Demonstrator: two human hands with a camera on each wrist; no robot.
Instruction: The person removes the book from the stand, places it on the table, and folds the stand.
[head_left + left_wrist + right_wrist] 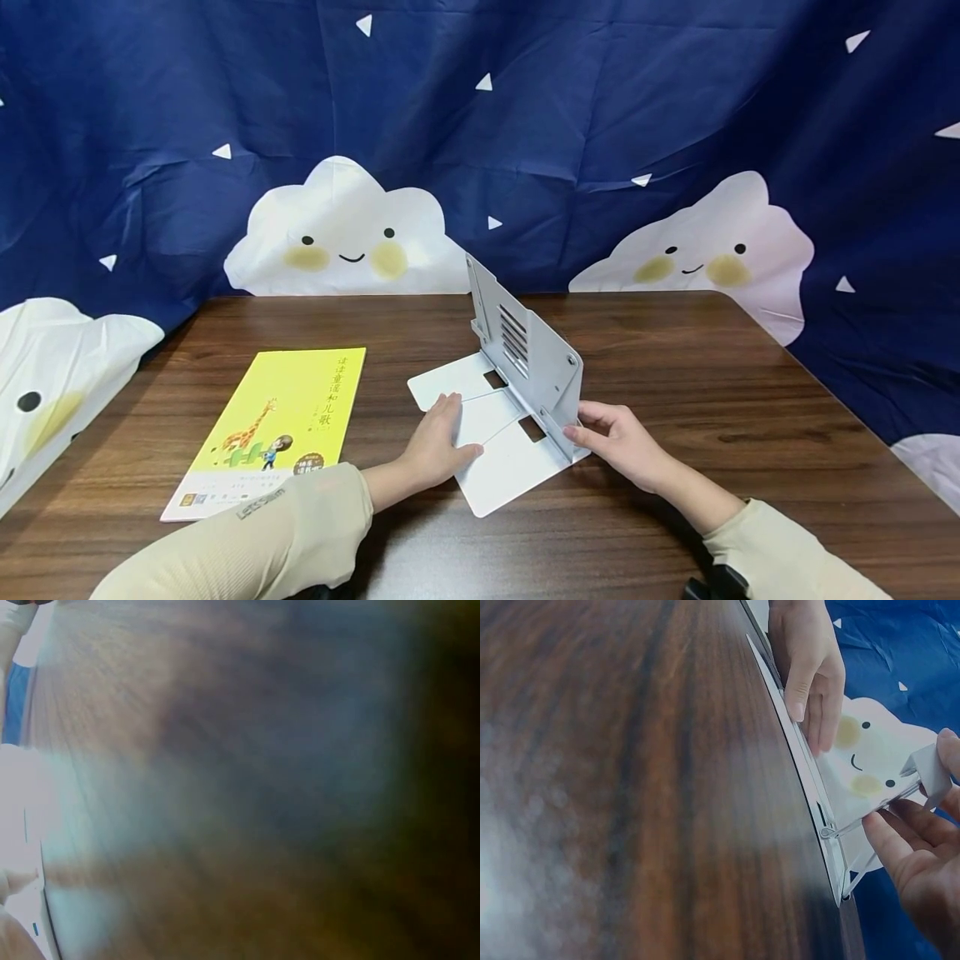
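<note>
In the head view a white metal book stand stands on the table, its flat base down and its slotted panel raised and tilted. My left hand rests on the near-left part of the base, fingers fairly straight and thumb spread. At the panel's lower right corner, my right hand holds the edge between thumb and fingers. The right wrist view shows this right hand with a bent white piece of the stand at its fingers. The left wrist view is mostly blurred.
A yellow picture book with a giraffe on its cover lies left of the stand. The brown wooden table reaches back to a dark blue cloth printed with clouds and triangles.
</note>
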